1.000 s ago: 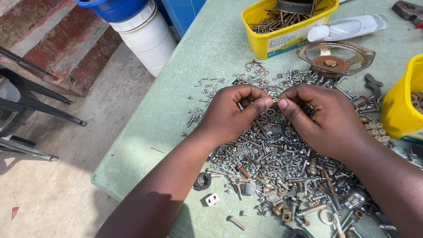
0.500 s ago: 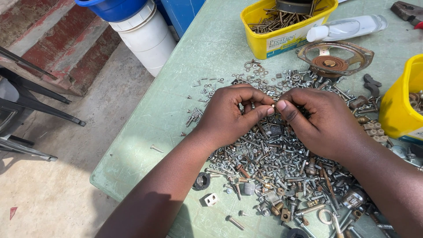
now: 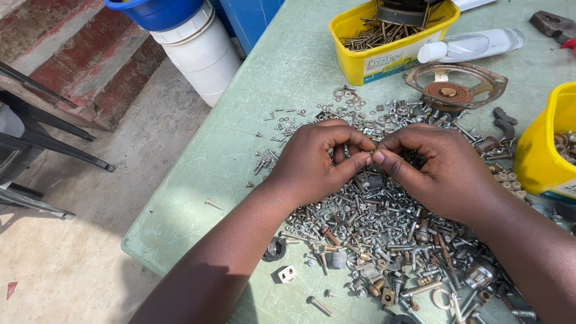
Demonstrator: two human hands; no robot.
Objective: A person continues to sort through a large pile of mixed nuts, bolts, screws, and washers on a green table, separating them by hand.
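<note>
Left hand (image 3: pixel 315 159) and right hand (image 3: pixel 438 165): fingertips pinched together over a pile of screws, nuts and washers (image 3: pixel 384 240) on the green desk (image 3: pixel 240 132); each grip clenched on something small, too hidden to identify. Behind the pile: rusty speaker frame (image 3: pixel 453 89), white plastic bottle (image 3: pixel 471 45) lying flat, yellow tub of nails (image 3: pixel 384 33). Right edge: second yellow tub (image 3: pixel 543 150). Beside the desk: white bucket (image 3: pixel 204 51).
</note>
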